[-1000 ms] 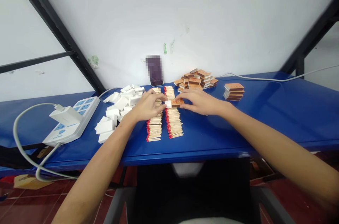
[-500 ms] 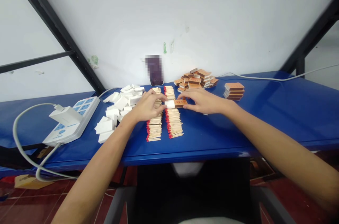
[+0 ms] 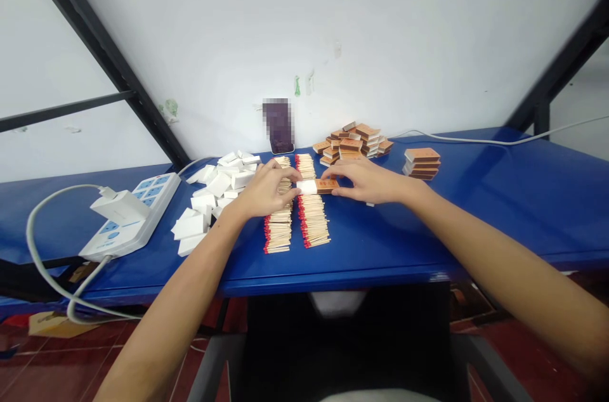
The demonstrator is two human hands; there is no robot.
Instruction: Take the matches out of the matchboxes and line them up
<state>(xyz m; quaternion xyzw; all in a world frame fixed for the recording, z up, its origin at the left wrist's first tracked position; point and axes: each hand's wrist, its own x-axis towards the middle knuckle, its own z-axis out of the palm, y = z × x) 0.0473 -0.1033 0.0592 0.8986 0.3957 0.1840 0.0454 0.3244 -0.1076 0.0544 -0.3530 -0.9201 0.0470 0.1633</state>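
Observation:
Between my hands is a matchbox, its white inner tray (image 3: 307, 186) sticking out to the left of the orange sleeve (image 3: 326, 186). My left hand (image 3: 269, 188) pinches the left end of the tray between thumb and fingers. The sleeve is gripped by my right hand (image 3: 364, 181) in the same way, from the right. Under and around the box run two rows of red-tipped matches: a left row (image 3: 278, 227) partly covered by my left hand, and a right row (image 3: 313, 221) that shows in front of and behind the box.
White trays (image 3: 204, 202) lie heaped at left. Matchboxes are piled at the back (image 3: 352, 143), with a small stack (image 3: 422, 163) at right. A phone (image 3: 280, 126) leans on the wall. A power strip (image 3: 136, 215) with a charger and cable sits far left on the blue table (image 3: 499, 199).
The white tray shows slightly more outside the orange sleeve. Both hands keep their grips, and the view has shifted very slightly.

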